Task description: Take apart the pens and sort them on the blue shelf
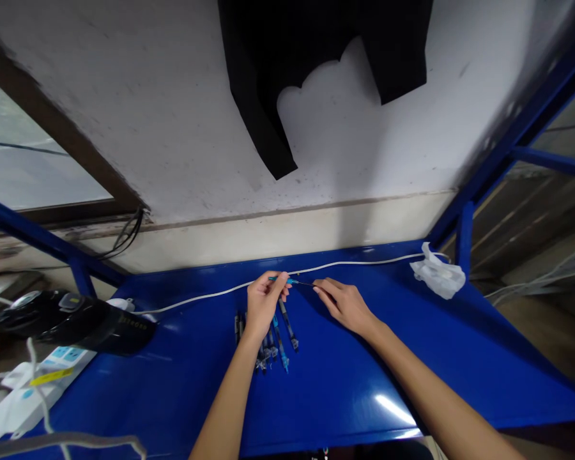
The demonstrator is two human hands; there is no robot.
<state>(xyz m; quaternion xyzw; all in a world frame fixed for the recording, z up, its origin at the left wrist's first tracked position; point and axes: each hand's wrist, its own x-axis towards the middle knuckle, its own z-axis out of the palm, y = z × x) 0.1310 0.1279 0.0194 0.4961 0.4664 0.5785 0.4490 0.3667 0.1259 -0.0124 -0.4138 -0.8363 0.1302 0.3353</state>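
Observation:
My left hand (262, 301) is closed around a light blue pen (292, 281), held level just above the blue table (345, 396). From the pen's right end a thin dark pen refill (305, 283) runs across to my right hand (345, 306), whose thumb and fingers pinch its far end. Below and partly behind my left hand and forearm lie several pens in a loose row. A dark pen (290, 327) and another light blue pen (280, 345) show most plainly; others are partly hidden by the forearm.
A white cable (196, 298) crosses the table's back. At left lie a black bottle (91, 322) and a white power strip (43, 390) with cords. Crumpled white tissue (438, 273) sits at back right. Blue frame bars (464, 239) flank the table; black cloth (326, 45) hangs above.

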